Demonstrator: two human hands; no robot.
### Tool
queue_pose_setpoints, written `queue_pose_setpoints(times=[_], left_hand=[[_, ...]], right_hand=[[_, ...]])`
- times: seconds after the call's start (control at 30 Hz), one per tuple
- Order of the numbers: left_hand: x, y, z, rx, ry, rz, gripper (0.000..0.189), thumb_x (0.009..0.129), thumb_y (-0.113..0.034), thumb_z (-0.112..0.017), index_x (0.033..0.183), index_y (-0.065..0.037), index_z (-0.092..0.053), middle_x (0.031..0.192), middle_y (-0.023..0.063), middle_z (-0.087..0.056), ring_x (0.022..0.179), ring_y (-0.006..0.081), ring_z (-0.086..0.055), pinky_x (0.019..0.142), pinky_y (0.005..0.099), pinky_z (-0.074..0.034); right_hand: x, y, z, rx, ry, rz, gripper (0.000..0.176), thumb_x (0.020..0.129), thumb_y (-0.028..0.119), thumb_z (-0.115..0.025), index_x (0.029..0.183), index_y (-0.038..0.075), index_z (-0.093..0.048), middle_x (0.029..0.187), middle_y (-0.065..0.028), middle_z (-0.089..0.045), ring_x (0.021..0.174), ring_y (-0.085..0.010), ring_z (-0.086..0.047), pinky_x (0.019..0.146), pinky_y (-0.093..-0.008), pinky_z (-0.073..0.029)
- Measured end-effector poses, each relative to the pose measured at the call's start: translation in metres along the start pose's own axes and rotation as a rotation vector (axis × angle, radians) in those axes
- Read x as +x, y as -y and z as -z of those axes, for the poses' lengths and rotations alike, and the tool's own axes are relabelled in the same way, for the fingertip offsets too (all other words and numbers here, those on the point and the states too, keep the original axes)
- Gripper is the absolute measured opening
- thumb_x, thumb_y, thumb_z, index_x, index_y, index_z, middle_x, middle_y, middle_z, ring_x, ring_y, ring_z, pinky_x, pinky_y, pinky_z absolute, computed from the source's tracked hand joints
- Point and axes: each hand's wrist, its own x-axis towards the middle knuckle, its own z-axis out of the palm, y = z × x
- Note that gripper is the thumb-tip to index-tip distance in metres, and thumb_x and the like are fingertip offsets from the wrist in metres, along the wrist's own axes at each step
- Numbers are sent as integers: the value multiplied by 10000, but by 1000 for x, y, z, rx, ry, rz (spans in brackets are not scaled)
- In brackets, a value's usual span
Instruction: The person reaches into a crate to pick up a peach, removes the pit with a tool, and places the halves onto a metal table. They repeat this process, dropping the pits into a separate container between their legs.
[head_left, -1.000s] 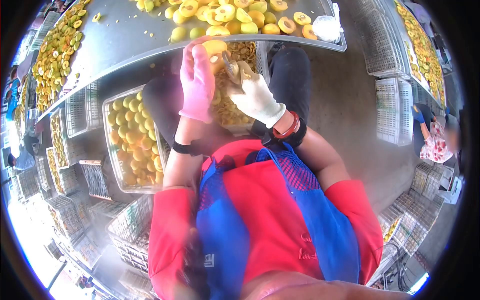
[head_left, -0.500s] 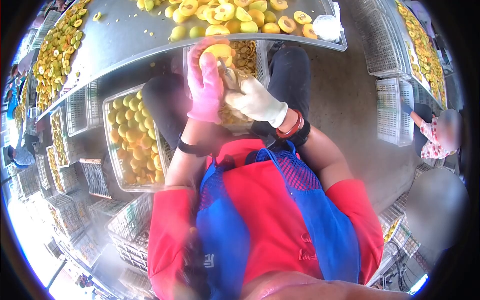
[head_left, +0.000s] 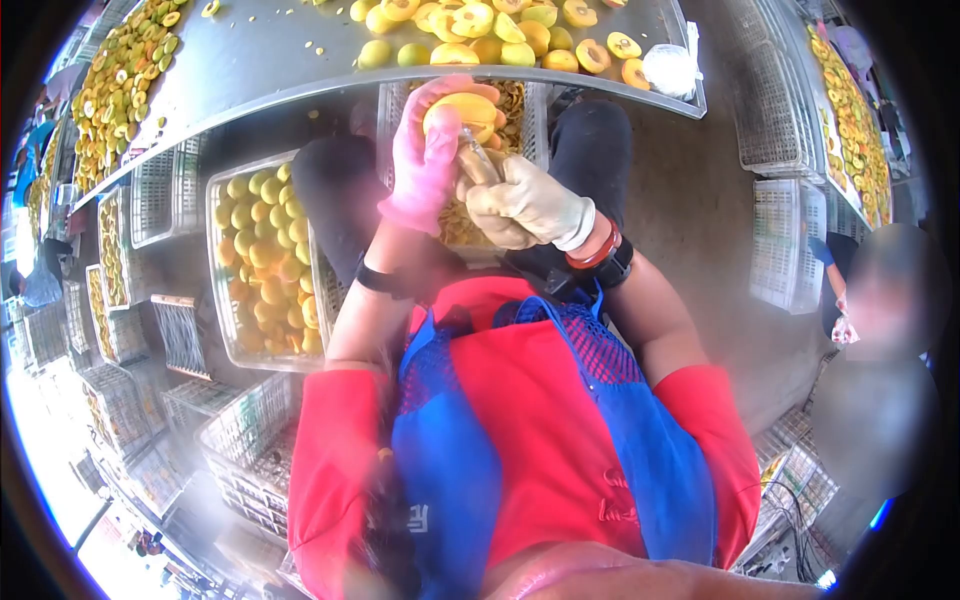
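Note:
My left hand [head_left: 420, 150], in a pink glove, is wrapped round a yellow stone fruit [head_left: 466, 112] just below the table edge. My right hand [head_left: 528, 203] wears a whitish glove and grips a small knife [head_left: 476, 150], its metal end right at the fruit. Below both hands, between my knees, a crate [head_left: 537, 125] holds cut fruit pieces. On the metal table [head_left: 270, 75] in front lie whole fruit and cut halves [head_left: 472, 20], some with the stone showing.
A white crate [head_left: 222, 290] of whole yellow fruit stands by my left leg. A white bundle [head_left: 668, 68] lies at the table's right corner. Stacked crates [head_left: 790, 240] stand to the right, near another person [head_left: 838, 290]. More crates [head_left: 245, 440] are behind on the left.
The view has shifted slightly. The fruit is turned in my left hand, with a cut face showing more, and the knife's metal end sits at its lower side. Both hands keep their hold.

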Motion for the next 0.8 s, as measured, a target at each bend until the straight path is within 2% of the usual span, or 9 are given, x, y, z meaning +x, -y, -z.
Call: queue_pose_setpoints(times=[0.17,0.4,0.5,0.57,0.63,0.67,0.7,0.73,0.8], left_hand=[[3,-13,4,-65,113,152,560,969,-462,-578,1280,-4,-496,1118,176,-653,939,248,-669,818,364,-557],[6,-17,17,-72,-302,86,585,1006,-549,-435,1224,-11,-508,1099,165,-662,911,262,-688,778,386,-578],[2,-41,51,96,-485,80,615,997,-581,-425,1210,-10,-507,1052,154,-663,927,291,-681,795,405,-576],[-4,-61,83,-156,-578,-106,497,1017,-482,-445,1271,-57,-491,1027,112,-630,831,248,-668,718,379,-595],[-34,-82,127,-99,-642,-185,600,973,-560,-506,1263,-36,-507,1095,135,-631,991,325,-655,893,497,-542],[-46,-96,141,-29,-818,-176,469,1027,-434,-435,1287,-47,-486,1107,136,-597,938,246,-650,795,416,-596],[-69,-90,185,171,-848,-227,454,1013,-396,-496,1334,-75,-488,1207,118,-572,1136,260,-583,964,500,-513],[-96,-86,226,331,-912,-215,442,1023,-362,-482,1364,-81,-473,1283,101,-535,1208,230,-527,970,489,-515],[-152,-85,275,687,-1162,87,529,993,-413,-535,1394,-75,-465,1397,99,-469,1271,221,-472,1003,389,-459]], right_hand=[[3,-4,2,209,97,-19,128,881,68,-584,988,71,-513,569,38,-408,365,-64,-308,327,-239,-223],[3,-29,2,72,25,117,155,906,58,-576,1017,19,-476,522,45,-314,330,-61,-263,309,-239,-204],[7,-35,32,211,122,52,201,890,88,-592,1068,26,-522,587,15,-440,403,-81,-382,356,-221,-279],[22,-43,38,-387,-271,-72,221,897,92,-577,1101,21,-532,579,3,-464,395,-94,-390,364,-230,-306],[35,-70,58,-692,-502,-80,233,932,127,-595,1137,45,-521,628,23,-474,409,-86,-411,377,-225,-340],[33,-72,55,-583,-497,-72,218,934,121,-587,1130,49,-523,625,23,-473,409,-84,-413,376,-225,-340],[33,-73,52,-473,-489,-66,204,936,114,-579,1123,53,-525,621,23,-472,410,-81,-414,375,-225,-341],[35,-76,52,-426,-468,-70,222,934,99,-564,1139,33,-510,629,15,-473,412,-86,-421,378,-232,-346],[37,-79,55,-329,-440,-75,259,929,70,-535,1170,-7,-480,645,-2,-476,418,-96,-435,384,-247,-356]])
